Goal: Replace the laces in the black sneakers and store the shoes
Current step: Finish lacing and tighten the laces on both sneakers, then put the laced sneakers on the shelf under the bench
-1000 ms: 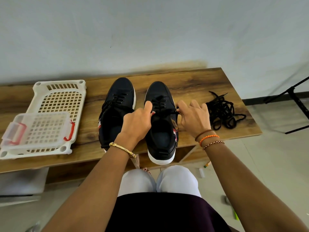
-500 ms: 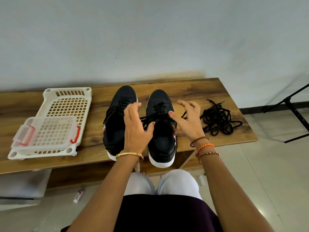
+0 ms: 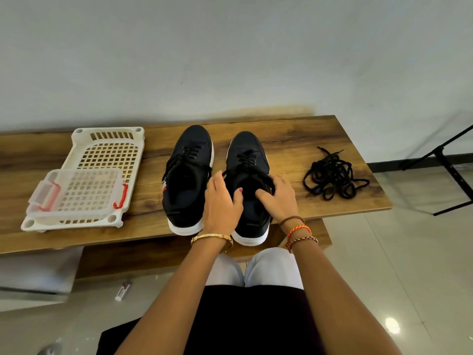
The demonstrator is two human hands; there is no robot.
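Head view, single frame. Table [image 3: 294, 139]: wooden top, set against a pale wall [image 3: 230, 60]. Black sneakers, white-soled, one pair, stood side by side at the middle of the table, toes toward the wall, heels at the near edge. Left sneaker [image 3: 188, 175]: laced at the lower eyelets, lace ends lying loose over its opening, no hand on it. Right sneaker [image 3: 249, 160]: laced at the front, a black lace [image 3: 266, 179] drawn across its opening. Left hand [image 3: 222, 203]: rested on the inner side of the right sneaker, fingers [image 3: 217, 179] loosely extended toward the lace, thumb over the shoe's opening; whether it pinched the lace could not be told. Right hand [image 3: 279, 198]: on the outer side of the same sneaker, fingers curled around the lace, thumb pointed into the opening. Gold bangle [image 3: 211, 237] on the left wrist; thread bracelets [image 3: 298, 230] on the right wrist. Loose black laces [image 3: 334, 179]: one tangled heap on the table, right of the sneakers and well apart from them. White perforated tray [image 3: 107, 149]: on the table's left part, apart from the sneakers. Clear lidded box [image 3: 76, 196] with red clasps: sat on the near end of that tray. Black stand [image 3: 445, 160]: on the tiled floor to the right. Small tube [image 3: 122, 290]: on the floor below the table.
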